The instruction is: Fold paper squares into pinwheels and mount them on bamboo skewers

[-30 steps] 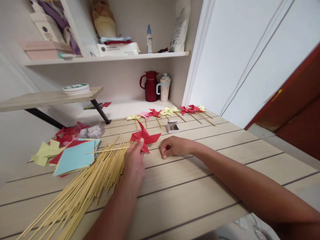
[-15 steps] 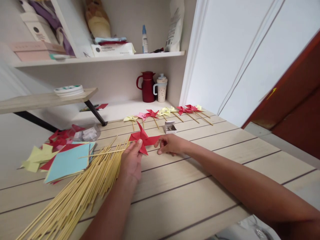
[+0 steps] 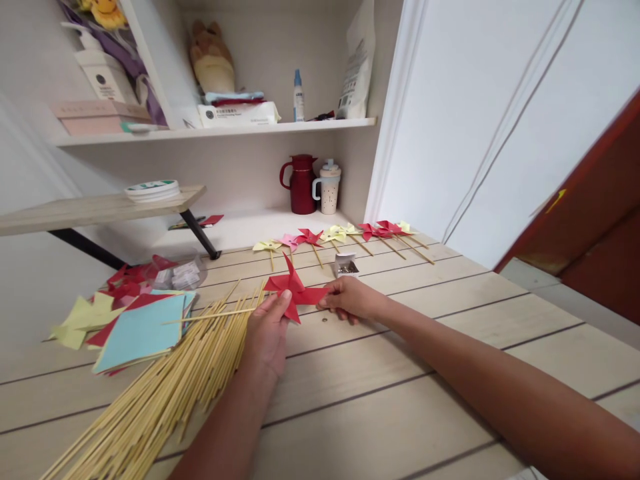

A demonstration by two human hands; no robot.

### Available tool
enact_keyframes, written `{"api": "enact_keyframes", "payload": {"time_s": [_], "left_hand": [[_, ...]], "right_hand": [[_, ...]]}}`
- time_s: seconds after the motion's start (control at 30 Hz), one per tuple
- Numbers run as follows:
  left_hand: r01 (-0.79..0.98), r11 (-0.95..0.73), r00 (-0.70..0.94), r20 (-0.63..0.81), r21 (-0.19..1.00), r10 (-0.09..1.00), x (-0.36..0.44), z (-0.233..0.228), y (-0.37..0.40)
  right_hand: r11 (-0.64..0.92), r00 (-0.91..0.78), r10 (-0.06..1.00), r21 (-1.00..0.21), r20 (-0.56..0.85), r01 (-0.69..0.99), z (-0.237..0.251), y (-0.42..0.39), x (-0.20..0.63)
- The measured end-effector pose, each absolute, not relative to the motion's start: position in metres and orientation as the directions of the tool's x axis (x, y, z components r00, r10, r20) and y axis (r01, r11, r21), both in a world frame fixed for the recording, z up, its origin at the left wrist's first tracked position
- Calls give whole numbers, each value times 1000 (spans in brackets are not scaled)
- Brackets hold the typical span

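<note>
My left hand [image 3: 270, 330] is closed on a red paper pinwheel [image 3: 295, 291], its thumb lying over the lower blade. A thin wooden stick [image 3: 210, 315] juts out leftward from the same hand. With its fingers pinched together, my right hand [image 3: 350, 298] is at the tip of the pinwheel's right blade. Just below those fingertips, a small metal thumbtack [image 3: 325, 320] lies on the table. Behind the right hand stands a small open box of tacks [image 3: 346, 267]. Under and beside my left forearm spreads a large pile of wooden sticks [image 3: 175, 373].
Finished pinwheels [image 3: 310, 237] on sticks line the table's back edge. Blue paper squares [image 3: 143, 333], yellow cut paper [image 3: 83, 320] and a clear plastic tub [image 3: 187, 273] lie left. A raised wooden shelf [image 3: 100, 210], red jug [image 3: 302, 187] and cup [image 3: 329, 190] stand behind.
My right fingers have closed together at the blade tip, where they were apart before. The thumbtack now shows on the table below them. The view has shifted slightly.
</note>
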State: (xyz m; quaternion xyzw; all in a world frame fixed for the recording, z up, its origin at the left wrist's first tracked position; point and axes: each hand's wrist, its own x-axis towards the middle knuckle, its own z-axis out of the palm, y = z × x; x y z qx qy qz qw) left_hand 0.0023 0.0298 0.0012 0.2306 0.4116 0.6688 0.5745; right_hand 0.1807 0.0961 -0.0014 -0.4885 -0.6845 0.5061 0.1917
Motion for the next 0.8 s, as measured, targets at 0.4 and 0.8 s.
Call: {"api": "enact_keyframes", "payload": {"time_s": [0.4,0.8], "left_hand": [[-536,-30,-291,-151,844,945,7,-4,30],[-517,-32,-315,-156,855,936,7,-11,35]], "right_hand": [[227,-521,852,-864,-48,450,-3,82,207],[302,-449,893,-745,2,596,0,79,182]]}}
